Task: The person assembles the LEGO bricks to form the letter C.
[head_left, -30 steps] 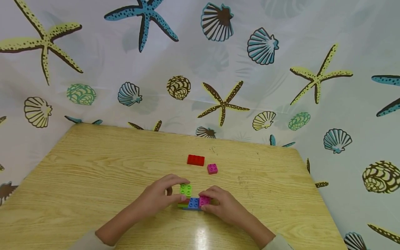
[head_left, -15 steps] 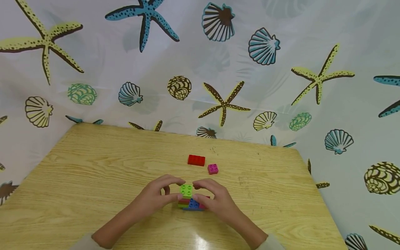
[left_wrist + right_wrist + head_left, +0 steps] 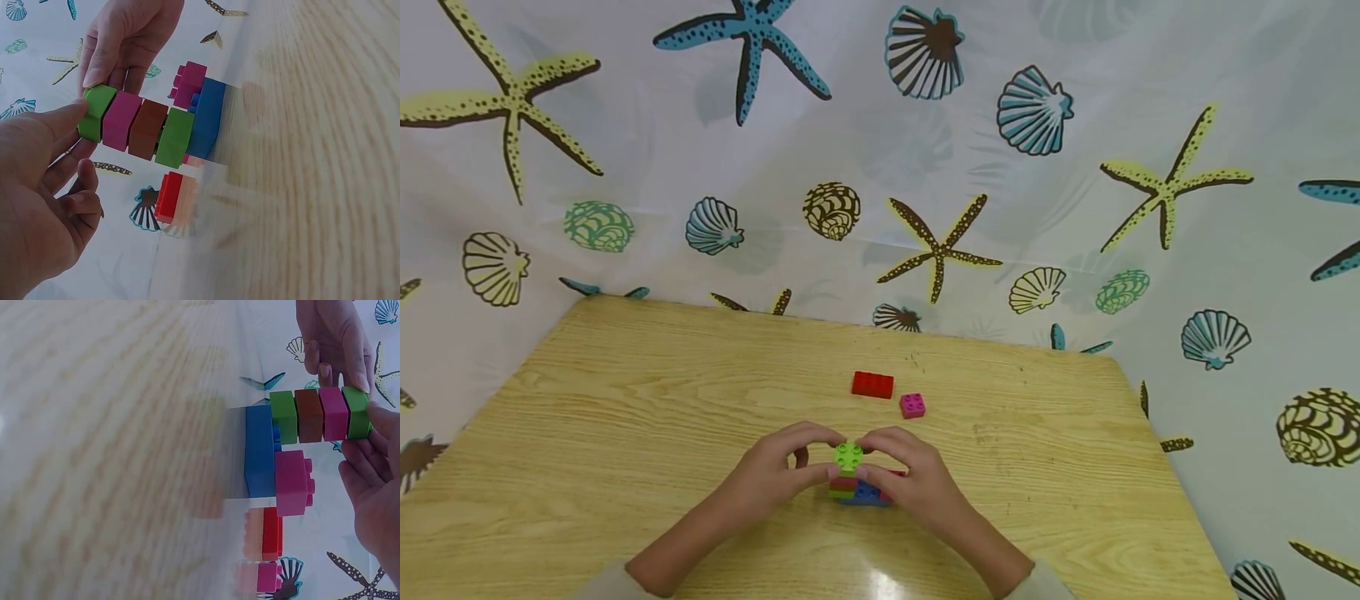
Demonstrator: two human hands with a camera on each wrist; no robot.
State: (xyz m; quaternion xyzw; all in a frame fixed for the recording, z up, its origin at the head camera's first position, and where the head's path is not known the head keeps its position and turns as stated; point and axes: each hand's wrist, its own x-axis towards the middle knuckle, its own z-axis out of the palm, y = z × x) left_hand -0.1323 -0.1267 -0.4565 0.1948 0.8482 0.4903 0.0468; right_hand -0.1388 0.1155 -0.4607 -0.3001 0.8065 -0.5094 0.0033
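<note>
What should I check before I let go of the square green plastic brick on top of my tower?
1. Rectangular blue plastic brick flat on the wooden table: ok.
2. Square green plastic brick on top of the pink plastic brick below it: ok.
3. Top brick pushed all the way down: cannot tell.
4. Both hands on the top brick: ok; your left hand and right hand pinch it.
5. A hand steadying the blue base: not ok; neither holds it.
6. Loose long red plastic brick away from your fingers: ok.
</note>
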